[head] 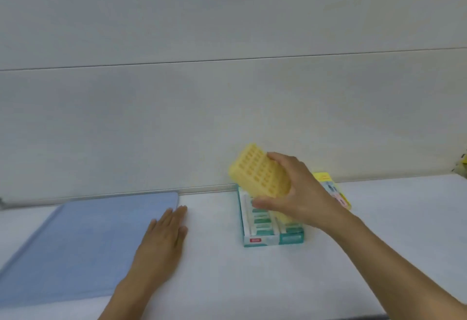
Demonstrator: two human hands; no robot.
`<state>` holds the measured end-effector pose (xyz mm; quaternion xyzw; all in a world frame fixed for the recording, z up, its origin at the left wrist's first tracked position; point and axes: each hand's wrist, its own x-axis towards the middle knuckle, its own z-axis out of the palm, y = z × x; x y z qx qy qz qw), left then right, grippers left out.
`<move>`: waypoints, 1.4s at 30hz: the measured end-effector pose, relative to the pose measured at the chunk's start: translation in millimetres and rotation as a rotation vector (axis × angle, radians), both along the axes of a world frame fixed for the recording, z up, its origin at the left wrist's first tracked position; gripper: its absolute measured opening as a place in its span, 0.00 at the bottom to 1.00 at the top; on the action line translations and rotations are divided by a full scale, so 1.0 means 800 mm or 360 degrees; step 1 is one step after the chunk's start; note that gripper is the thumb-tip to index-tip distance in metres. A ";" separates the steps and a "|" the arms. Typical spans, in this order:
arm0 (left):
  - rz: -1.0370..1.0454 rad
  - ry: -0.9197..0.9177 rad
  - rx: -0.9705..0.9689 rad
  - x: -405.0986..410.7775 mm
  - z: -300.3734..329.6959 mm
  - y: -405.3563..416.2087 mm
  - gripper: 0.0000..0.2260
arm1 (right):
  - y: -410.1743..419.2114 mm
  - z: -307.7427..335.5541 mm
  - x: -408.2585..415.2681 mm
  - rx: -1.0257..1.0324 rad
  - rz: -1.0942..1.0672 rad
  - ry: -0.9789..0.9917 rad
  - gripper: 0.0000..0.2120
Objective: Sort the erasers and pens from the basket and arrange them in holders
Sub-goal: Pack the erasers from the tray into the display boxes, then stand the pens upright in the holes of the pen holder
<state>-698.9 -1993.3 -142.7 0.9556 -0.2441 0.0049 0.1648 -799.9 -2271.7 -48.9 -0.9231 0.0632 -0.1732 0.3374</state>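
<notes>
Two hands are seen over a white table [222, 269]: the left hand [161, 239] is laid flat with straight fingers, partly on the table and partly on the right edge of a blue mat [75, 239], and nothing is held in it; the right hand [295, 193] is curled around a yellow perforated basket [260, 175], with the thumb at its near lower side and the fingers wrapped over its far right side. The basket is held in the air, just above the far end of a teal-and-white box of erasers [270, 228] that is stood near the wall, with a yellow packet [331, 188] mostly hidden behind the wrist. The basket is tilted: its long axis is run from lower right, at the palm, up and to the left, so that the free end is pointed towards the wall and the upper left. Which end is the open mouth cannot be told, and no pens or loose erasers can be made out inside it. The step in hand is judged to be the handling of the basket itself, either being lifted or tipped for emptying. For the next move, the basket would probably need to be carried clear of the box and set down or tipped out over open table, so that its contents can be separated.
</notes>
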 end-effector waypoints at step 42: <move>0.0297 -0.0208 0.0132 -0.031 0.025 0.055 0.29 | 0.063 -0.070 0.001 -0.0603 -0.0257 0.0053 0.30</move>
